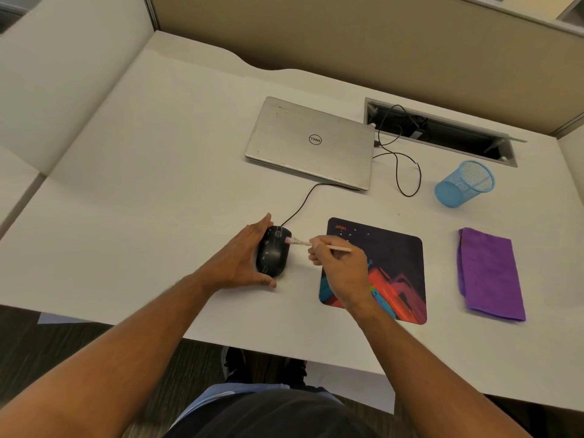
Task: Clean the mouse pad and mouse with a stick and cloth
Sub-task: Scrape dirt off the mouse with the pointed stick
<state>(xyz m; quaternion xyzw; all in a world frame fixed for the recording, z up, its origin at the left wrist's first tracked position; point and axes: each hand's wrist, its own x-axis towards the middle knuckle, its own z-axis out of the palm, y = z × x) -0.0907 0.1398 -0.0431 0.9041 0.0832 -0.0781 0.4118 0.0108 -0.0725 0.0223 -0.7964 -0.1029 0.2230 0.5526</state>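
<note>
While brushed — one mouse (272, 251) in left-hand fingers (243, 260), one stick (319, 245) pinched by right-hand fingers (339, 263).

The left half of the counter (132, 191) lay open for passage. To the right, the laptop (311, 142), its looping cable (407, 172), the blue mesh cup (464, 183), mouse pad (395, 263) and purple cloth (489, 273) crowded the way.
</note>
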